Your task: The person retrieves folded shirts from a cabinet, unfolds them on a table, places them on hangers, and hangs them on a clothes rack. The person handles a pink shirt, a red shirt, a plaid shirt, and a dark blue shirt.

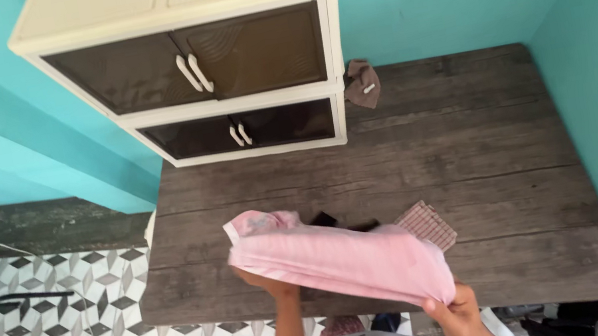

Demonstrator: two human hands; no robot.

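Pink cloth (both hands) above table

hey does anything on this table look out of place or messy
One thing: a brown crumpled cloth sits bunched against the cream cabinet, apart from the checked cloth near both hands, which hold a pink cloth. Nothing looks spilled or broken.

your left hand reaches forward, mostly hidden, grip unclear; your right hand pinches shut, forearm raised.

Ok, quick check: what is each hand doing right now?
Left hand: under the pink cloth, holding up its left end; fingers mostly hidden.
Right hand: closed, pinching the cloth's lower right corner.
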